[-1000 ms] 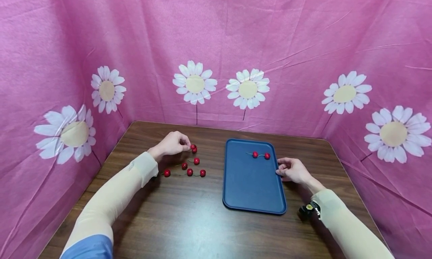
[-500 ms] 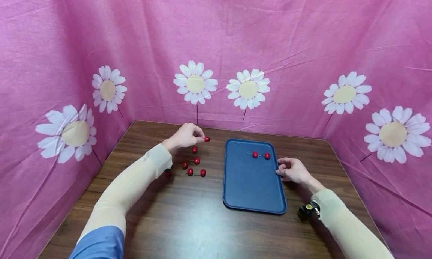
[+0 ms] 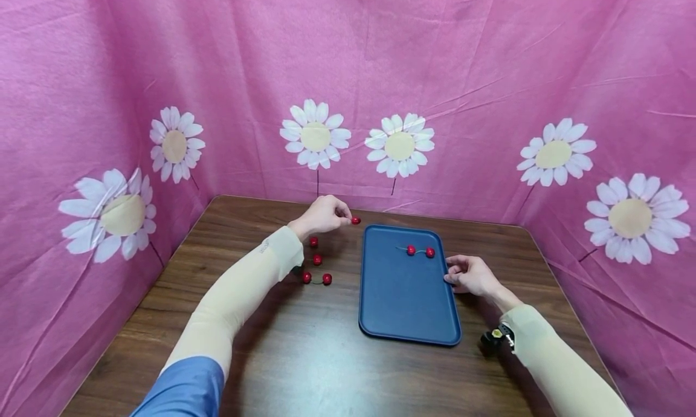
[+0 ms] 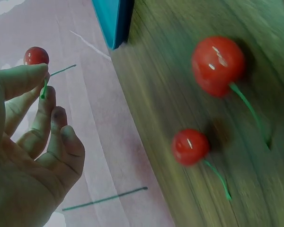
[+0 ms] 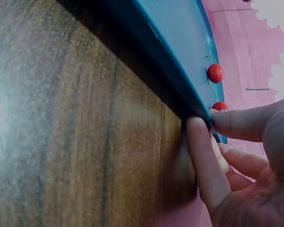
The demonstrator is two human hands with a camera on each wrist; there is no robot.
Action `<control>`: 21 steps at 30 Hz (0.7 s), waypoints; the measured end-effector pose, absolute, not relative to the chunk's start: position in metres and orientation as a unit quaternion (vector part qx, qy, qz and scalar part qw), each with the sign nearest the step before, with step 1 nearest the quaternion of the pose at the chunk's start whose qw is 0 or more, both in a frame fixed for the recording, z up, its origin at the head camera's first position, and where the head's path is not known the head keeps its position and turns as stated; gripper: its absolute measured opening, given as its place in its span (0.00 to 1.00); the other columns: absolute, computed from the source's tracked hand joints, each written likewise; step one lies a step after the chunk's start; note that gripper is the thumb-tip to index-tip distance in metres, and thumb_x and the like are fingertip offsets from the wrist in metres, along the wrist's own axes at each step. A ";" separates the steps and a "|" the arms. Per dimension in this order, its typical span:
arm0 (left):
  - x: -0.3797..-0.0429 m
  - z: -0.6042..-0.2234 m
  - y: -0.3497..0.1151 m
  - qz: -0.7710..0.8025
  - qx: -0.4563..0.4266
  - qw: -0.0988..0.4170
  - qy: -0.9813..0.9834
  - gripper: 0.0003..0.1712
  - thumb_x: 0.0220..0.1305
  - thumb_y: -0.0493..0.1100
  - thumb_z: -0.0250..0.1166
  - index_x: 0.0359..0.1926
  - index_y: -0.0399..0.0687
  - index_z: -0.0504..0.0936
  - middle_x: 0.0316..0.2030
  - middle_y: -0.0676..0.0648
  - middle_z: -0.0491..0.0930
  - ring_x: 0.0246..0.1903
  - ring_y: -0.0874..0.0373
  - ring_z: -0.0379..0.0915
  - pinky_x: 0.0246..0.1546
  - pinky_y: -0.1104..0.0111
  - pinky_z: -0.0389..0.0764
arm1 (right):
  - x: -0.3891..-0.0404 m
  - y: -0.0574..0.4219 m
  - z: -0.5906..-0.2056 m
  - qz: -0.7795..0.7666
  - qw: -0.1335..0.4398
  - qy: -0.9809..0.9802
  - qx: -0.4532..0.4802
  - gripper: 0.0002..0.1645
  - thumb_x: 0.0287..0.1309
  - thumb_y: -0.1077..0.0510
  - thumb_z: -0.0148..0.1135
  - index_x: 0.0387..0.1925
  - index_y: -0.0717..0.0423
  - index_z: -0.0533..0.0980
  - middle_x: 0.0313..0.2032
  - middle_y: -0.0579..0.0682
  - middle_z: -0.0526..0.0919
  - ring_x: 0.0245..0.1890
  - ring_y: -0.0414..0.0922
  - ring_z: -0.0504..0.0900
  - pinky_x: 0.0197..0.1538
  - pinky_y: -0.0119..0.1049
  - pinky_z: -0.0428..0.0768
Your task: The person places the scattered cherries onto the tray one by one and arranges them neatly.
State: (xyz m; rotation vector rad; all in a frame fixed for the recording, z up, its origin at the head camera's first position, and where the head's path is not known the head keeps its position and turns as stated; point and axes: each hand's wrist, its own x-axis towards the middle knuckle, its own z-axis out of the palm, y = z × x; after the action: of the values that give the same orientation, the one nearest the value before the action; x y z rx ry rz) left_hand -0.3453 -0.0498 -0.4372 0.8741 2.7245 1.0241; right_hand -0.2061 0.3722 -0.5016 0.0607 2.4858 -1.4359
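My left hand (image 3: 326, 214) pinches a red cherry (image 3: 356, 220) between thumb and fingertip, raised over the back of the table just left of the blue tray (image 3: 405, 308). In the left wrist view the held cherry (image 4: 36, 55) shows its green stem below the thumb. My right hand (image 3: 472, 275) grips the tray's right rim, with the thumb and a finger on either side of the edge in the right wrist view. Two cherries lie inside the tray near its far right corner, one (image 3: 411, 249) left of the other (image 3: 430, 252).
Several loose cherries lie on the wooden table (image 3: 283, 356) left of the tray, among them one (image 3: 327, 278) nearest the tray. The left sleeve (image 3: 239, 290) hides part of that group. A pink curtain (image 3: 348, 60) with daisies surrounds the table's back and sides.
My left hand has lifted a cherry from the group and carried it right, close to the tray's far left corner. The right hand and the tray have stayed in place.
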 end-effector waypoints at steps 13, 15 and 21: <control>-0.346 -0.449 -0.011 0.323 0.292 0.058 0.898 0.08 0.74 0.42 0.73 0.44 0.46 0.97 0.39 0.47 0.95 0.39 0.56 0.82 0.46 0.62 0.83 | -0.204 0.373 -0.502 -0.494 0.138 0.858 0.023 0.35 0.73 0.70 0.68 0.74 0.81 0.68 0.39 0.50 0.82 0.34 0.35 0.85 0.38 0.38 0.94; -0.344 -0.451 -0.004 0.319 0.294 0.057 0.899 0.08 0.74 0.42 0.73 0.45 0.45 0.97 0.39 0.46 0.95 0.39 0.55 0.82 0.46 0.62 0.83 | -0.204 0.373 -0.503 -0.495 0.138 0.857 0.026 0.34 0.73 0.70 0.68 0.74 0.80 0.68 0.39 0.50 0.82 0.34 0.36 0.85 0.38 0.38 0.94; -0.341 -0.458 0.014 0.283 0.296 0.046 0.911 0.07 0.74 0.45 0.74 0.44 0.51 0.97 0.39 0.50 0.95 0.39 0.57 0.84 0.47 0.62 0.86 | -0.205 0.373 -0.502 -0.495 0.135 0.858 0.023 0.35 0.73 0.70 0.69 0.74 0.80 0.68 0.39 0.50 0.82 0.34 0.36 0.85 0.38 0.39 0.94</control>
State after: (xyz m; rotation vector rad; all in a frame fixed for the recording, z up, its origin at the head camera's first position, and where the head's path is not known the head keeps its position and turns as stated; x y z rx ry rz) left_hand -0.3412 0.0142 -0.4577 0.9033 2.7819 0.8631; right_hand -0.2045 0.3735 -0.5016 0.0652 2.4858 -1.4328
